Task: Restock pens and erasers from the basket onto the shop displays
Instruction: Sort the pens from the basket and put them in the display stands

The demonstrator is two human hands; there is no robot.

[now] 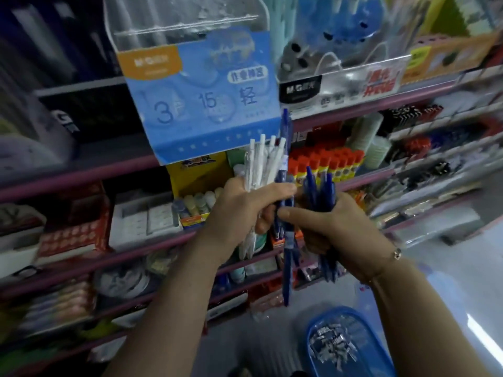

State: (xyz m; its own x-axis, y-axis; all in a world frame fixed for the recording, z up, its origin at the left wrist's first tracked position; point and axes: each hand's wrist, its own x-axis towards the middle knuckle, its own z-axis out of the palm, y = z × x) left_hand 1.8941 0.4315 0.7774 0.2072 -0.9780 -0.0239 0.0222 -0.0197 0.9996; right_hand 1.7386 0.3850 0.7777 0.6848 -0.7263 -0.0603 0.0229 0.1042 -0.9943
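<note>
Two hands meet in front of the shelving, both full of pens. The left hand (239, 210) is curled tight round a bunch of white pens (262, 164) that fan upward toward twelve o'clock, and its thumb also pins a long blue pen (287, 202) — that one stands nearly upright, its tip reaching up past the light blue display card (201, 99) and its lower end hanging well below the hands. The right hand (340, 227), at three o'clock of the left and touching it, is clenched round a bundle of blue pens (319, 189), its thumb stretched across toward the long pen. A thin bracelet (396, 253) sits on that wrist.

Down at five o'clock, on the floor, stands the blue basket (315, 330), with small pale items in it — too blurred to name. Behind the hands, at one o'clock, a row of orange-capped glue sticks (326, 164) lines a shelf (362, 183).
</note>
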